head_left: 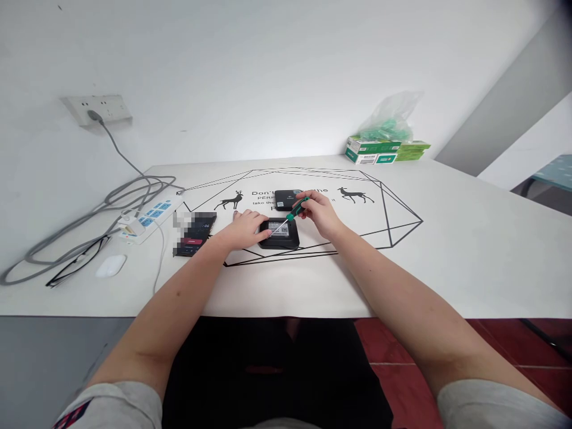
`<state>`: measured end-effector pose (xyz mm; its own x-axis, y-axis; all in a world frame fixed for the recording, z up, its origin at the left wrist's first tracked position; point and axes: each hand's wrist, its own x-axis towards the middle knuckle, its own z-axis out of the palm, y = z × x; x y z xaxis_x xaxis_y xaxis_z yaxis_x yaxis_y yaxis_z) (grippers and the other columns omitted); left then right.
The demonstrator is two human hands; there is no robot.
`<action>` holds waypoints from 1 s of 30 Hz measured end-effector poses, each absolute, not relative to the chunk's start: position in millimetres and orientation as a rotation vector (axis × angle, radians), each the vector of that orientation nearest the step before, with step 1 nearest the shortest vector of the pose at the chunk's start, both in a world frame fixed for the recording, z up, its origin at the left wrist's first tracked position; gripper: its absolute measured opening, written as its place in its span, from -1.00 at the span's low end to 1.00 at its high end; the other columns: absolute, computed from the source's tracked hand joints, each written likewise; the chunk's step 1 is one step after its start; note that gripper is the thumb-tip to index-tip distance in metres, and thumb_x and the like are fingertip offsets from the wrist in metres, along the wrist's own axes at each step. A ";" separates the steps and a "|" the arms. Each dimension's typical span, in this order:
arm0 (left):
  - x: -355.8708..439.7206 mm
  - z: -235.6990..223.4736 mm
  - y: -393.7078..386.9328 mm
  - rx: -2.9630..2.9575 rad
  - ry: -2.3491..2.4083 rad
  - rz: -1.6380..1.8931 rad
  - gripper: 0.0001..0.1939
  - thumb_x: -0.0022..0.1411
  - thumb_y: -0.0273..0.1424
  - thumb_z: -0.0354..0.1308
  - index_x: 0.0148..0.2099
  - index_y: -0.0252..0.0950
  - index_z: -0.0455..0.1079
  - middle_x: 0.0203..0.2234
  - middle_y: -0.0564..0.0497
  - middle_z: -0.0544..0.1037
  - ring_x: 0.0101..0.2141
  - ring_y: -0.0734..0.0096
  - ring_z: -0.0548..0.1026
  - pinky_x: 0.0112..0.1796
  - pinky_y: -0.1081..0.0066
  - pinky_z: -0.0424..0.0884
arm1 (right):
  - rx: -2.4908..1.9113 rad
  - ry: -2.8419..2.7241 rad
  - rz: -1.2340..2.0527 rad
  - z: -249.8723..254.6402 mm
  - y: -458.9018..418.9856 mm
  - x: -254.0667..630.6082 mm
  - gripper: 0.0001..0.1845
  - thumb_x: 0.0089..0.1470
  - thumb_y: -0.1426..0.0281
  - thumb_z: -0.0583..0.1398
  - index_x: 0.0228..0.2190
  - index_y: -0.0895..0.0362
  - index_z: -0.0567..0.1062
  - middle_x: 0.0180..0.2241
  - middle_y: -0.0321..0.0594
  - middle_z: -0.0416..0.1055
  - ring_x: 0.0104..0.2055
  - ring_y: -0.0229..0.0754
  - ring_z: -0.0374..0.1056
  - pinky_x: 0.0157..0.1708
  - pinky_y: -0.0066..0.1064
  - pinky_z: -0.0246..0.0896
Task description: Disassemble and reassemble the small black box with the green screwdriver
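The right hand (318,211) is pinching the green-and-black handle of a screwdriver (295,212) between thumb and fingers, and the shaft is slanting down toward the near left. Its tip is pointing at the left part of a black box (283,242) — whether it is touching the box, I cannot tell. The box is lying on the table (469,256) between the 2 hands, and a white label is showing on its upper face. The left hand (245,229) is resting at the box's left edge, thumb and fingers spread apart, with the thumb touching the box. A 2nd black box (281,199) is lying just beyond, on the far side, with the right hand partly covering it.

To the left, a phone (201,232) is lying near the left hand; farther left, a power strip (154,217), a white case (111,266) and glasses (78,262) are sitting. Green-and-white cartons (375,149) are standing at the far right — a clear plastic bag (388,113) is resting on top.
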<state>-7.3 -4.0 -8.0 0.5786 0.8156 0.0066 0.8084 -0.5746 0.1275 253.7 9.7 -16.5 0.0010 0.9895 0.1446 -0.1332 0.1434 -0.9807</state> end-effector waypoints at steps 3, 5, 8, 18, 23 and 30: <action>-8.0 -7.1 -4.0 2.695 1.426 0.085 -0.54 0.61 -0.25 -0.13 0.35 -0.19 0.43 0.26 -0.20 0.56 0.30 -0.07 0.36 0.24 -0.06 0.27 | -1.008 -1.129 1.123 -15.7 12.0 256.7 -0.76 -0.15 0.38 0.27 -0.31 0.04 0.53 -0.43 -0.30 0.59 -0.50 -0.26 0.34 -0.44 -0.32 0.20; -9.4 -7.3 -2.3 2.689 1.529 0.098 -0.51 0.55 -0.44 -0.14 0.35 -0.21 0.44 0.25 -0.20 0.56 0.29 -0.04 0.38 0.23 -0.04 0.26 | -1.013 -1.076 1.095 -15.2 13.3 259.0 -0.79 -0.11 0.37 0.29 -0.32 0.04 0.52 -0.48 -0.33 0.53 -0.51 -0.26 0.34 -0.44 -0.33 0.23; -13.2 -8.9 3.5 2.640 1.763 0.160 -0.45 0.42 -0.56 -0.06 0.34 -0.22 0.47 0.22 -0.23 0.58 0.26 -0.09 0.39 0.21 -0.07 0.25 | -1.023 -1.063 1.092 -16.6 13.8 259.4 -0.79 -0.06 0.34 0.35 -0.30 0.03 0.51 -0.49 -0.37 0.47 -0.46 -0.24 0.41 -0.37 -0.31 0.35; -18.9 -11.6 12.3 2.534 1.993 0.183 -0.47 0.37 -0.56 0.02 0.26 -0.13 0.55 0.15 -0.26 0.60 0.23 -0.21 0.37 0.15 -0.15 0.25 | -1.041 -1.476 1.000 -42.1 11.2 238.8 -0.59 -0.01 0.16 0.46 -0.16 -0.01 0.52 -0.25 -0.29 0.60 -0.26 -0.10 0.58 0.01 -0.06 0.52; -16.0 -9.2 7.7 2.539 1.970 0.164 -0.47 0.37 -0.60 -0.01 0.25 -0.16 0.56 0.16 -0.26 0.60 0.25 -0.19 0.38 0.17 -0.15 0.25 | -1.037 -1.518 0.994 -43.7 10.9 235.4 -0.61 0.00 0.14 0.45 -0.17 -0.02 0.53 -0.23 -0.28 0.61 -0.26 -0.11 0.56 0.03 -0.05 0.50; -14.5 -12.0 8.0 2.563 1.921 0.202 -0.49 0.45 -0.55 -0.04 0.28 -0.19 0.53 0.20 -0.23 0.60 0.25 -0.15 0.40 0.19 -0.11 0.28 | -1.016 -1.147 0.995 -24.5 15.5 248.9 -0.62 -0.02 0.21 0.43 -0.18 0.01 0.49 -0.34 -0.35 0.55 -0.34 -0.19 0.53 -0.16 -0.21 0.52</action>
